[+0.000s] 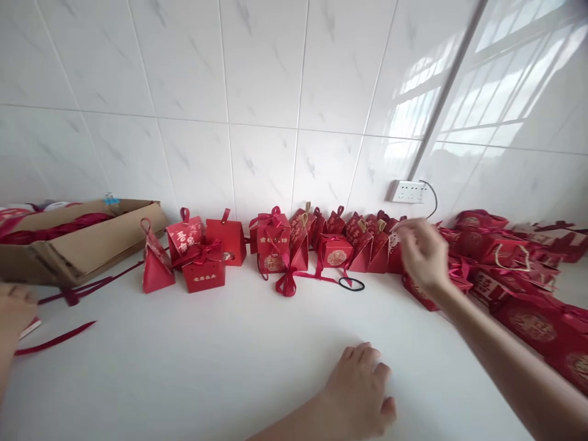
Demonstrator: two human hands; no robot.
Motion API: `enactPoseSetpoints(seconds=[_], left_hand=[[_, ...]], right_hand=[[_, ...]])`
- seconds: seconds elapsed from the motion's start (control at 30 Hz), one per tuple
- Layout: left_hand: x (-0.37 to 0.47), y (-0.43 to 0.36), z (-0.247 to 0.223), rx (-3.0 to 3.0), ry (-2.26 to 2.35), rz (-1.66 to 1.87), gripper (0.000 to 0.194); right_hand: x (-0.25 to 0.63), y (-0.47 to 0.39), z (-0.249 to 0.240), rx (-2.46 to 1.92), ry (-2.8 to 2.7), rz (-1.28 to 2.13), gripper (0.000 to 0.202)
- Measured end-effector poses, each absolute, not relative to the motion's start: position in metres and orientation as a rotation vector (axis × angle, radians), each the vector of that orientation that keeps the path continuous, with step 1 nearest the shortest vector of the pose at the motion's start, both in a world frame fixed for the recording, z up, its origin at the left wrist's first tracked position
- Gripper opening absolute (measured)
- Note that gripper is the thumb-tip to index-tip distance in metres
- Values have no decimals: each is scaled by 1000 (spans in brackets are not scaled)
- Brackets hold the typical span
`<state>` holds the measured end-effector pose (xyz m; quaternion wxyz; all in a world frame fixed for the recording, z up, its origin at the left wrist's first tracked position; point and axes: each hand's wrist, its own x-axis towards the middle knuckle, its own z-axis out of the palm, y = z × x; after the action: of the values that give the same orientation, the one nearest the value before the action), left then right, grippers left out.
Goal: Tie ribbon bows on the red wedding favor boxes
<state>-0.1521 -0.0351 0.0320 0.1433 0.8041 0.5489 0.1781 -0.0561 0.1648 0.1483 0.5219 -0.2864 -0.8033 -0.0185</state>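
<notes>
My left hand lies low over the white table, fingers parted and thumb out to the side, with nothing in it. To the right, my right hand is blurred, its fingers curled together at the right end of a row of red gift boxes. What it grips, if anything, is hidden. Just below it sits a red box, partly covered by the wrist. A small red box with a gold emblem stands left of it, behind a black elastic loop. A dark red ribbon bow lies on the table.
At the far left edge another person's hand is near a loose ribbon. A cardboard box holds ribbons. Several red boxes, including a tent-shaped one, stand along the tiled wall. Larger red boxes are stacked at right.
</notes>
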Motion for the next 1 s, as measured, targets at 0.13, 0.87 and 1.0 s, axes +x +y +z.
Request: enactPoseSetpoints(seconds=[0.13,0.87,1.0], left_hand=[[-154,-32,32,2289,1577,531,42],[-162,-18,7,2353,1530,713,37],[-160,-23,16,2390,1471,964,30]], right_hand=[[-73,168,98,-698,-2185,-12,26],[-175,174,99,-1597,-2068,337,69],[-136,128,98,-1448,-2167,272,80]])
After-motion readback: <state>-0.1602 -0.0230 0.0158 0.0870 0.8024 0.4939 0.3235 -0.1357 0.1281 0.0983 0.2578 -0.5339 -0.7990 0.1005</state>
